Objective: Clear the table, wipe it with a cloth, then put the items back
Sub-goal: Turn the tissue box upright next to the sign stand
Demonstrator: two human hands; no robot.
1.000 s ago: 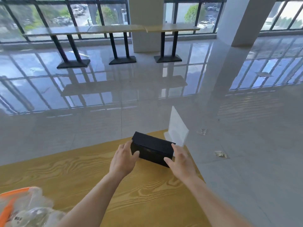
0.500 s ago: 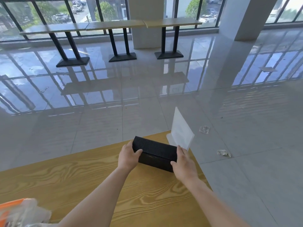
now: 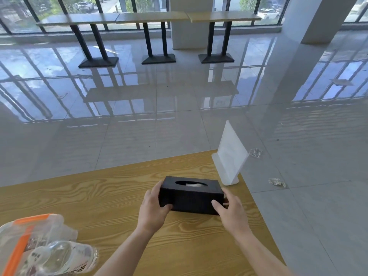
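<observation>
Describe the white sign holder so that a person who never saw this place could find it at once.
Find the wooden table and follow it to its far right corner. There, just beyond the black tissue box held by both hands, stands the sign holder. It is the only white, upright, thin panel there.

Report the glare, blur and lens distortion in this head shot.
Head view: window glare mirrors across the glossy floor; wide-angle bending bows the window frames and pillar; the clear bag at the near left edge is soft; both hands and the tissue box are sharp, evenly lit.
</observation>
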